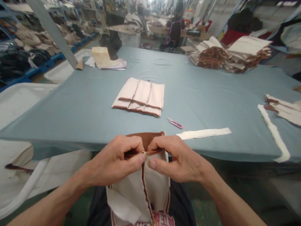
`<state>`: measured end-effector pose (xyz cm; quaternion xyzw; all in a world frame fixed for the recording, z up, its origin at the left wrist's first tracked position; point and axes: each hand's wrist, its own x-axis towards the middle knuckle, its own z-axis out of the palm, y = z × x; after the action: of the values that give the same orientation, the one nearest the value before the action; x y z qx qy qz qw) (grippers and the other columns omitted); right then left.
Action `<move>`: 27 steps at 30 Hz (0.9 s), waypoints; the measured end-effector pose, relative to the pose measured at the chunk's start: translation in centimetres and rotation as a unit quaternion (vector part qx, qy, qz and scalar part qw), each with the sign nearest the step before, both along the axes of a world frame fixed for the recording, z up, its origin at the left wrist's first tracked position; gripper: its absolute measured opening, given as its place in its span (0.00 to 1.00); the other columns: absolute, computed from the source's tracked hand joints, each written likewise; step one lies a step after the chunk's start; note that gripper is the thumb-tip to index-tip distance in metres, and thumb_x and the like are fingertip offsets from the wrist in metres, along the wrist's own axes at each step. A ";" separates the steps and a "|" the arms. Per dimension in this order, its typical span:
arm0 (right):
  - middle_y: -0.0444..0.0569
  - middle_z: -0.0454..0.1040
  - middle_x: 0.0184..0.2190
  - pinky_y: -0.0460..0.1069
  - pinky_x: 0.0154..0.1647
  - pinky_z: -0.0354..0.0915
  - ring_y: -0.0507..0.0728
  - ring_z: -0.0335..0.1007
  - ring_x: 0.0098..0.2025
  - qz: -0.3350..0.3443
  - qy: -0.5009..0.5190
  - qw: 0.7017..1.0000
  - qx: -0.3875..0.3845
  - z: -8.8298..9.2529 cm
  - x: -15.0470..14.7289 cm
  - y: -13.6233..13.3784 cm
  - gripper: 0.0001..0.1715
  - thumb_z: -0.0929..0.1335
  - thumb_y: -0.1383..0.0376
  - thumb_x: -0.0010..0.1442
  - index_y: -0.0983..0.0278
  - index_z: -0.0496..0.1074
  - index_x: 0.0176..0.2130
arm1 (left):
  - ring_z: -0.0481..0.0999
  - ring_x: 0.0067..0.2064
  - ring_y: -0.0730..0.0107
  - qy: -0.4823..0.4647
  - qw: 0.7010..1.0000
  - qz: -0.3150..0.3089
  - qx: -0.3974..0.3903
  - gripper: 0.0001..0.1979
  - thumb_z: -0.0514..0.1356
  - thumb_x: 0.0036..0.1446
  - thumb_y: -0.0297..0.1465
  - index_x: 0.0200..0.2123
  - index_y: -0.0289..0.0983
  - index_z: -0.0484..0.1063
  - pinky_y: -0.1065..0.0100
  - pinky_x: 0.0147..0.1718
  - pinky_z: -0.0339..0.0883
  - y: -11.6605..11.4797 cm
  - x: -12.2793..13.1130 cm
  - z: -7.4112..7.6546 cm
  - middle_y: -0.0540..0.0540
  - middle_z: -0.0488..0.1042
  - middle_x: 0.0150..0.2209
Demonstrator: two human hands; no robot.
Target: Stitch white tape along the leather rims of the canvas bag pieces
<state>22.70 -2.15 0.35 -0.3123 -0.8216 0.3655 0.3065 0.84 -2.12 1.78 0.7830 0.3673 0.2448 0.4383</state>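
Note:
Over my lap, at the table's near edge, hangs a cream fabric bag (156, 182) with brown lining and a brown seam down its middle. My left hand (117, 160) pinches its top edge between thumb and fingers, just left of that seam. On the other side of the seam, my right hand (174, 158) pinches the same edge. Both thumbs face the front and the fingertips nearly meet. Red printed lettering shows low on the bag. Ahead on the table lie pink-handled thread snips (174, 123) and a pale cloth strip (204, 133).
Flat cream pieces with brown edging (141, 94) lie mid-table on the blue-green cover (82, 103). Stacked fabric (235, 53) stands at the back right. Another strip (274, 133) and a fabric piece (287, 110) lie right. A person (175, 29) sits beyond the table.

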 end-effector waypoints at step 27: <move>0.37 0.64 0.21 0.45 0.29 0.49 0.48 0.57 0.25 -0.026 -0.068 0.997 -0.035 0.0 -3.9 0.2 0.13 0.73 0.67 0.60 0.64 0.68 0.27 | 0.70 0.26 0.78 0.093 0.987 -0.119 -0.048 0.10 0.58 0.66 0.28 0.35 0.36 0.78 0.74 0.26 0.57 2.3 -4.9 1.2 0.54 0.75 0.26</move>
<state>18.81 -1.97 0.30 -0.3682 -0.8188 0.3638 0.2483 -4.05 0.13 3.01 0.8183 0.3223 0.0988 0.4656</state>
